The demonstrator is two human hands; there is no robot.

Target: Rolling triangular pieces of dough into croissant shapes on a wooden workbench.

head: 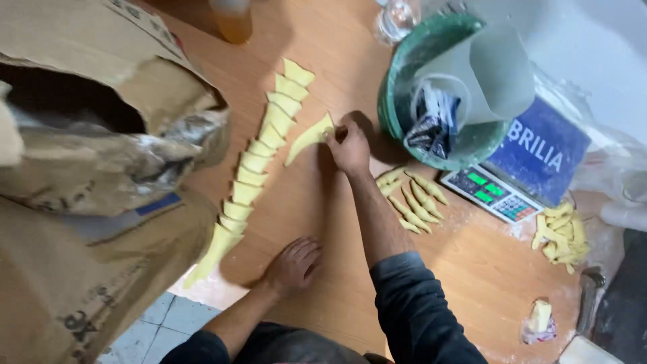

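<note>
Head view showed the right hand (348, 145) pinching a dough wedge (308, 138) beside the dough row (259, 158), its fingers grasping the wide end as if to start rolling it, left hand (293, 265) flat and released on the desk (323, 202).

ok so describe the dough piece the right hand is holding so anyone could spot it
On the wooden table, left of the green plastic bowl, the right hand pinches one pale yellow dough triangle. Unlike the overlapping row of dough triangles, it lies alone, slanted.

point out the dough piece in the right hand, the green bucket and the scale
dough piece (306, 138), head view, middle of the strip
green bucket (391, 101), head view, left rim
scale (495, 194), head view, keypad face
</note>
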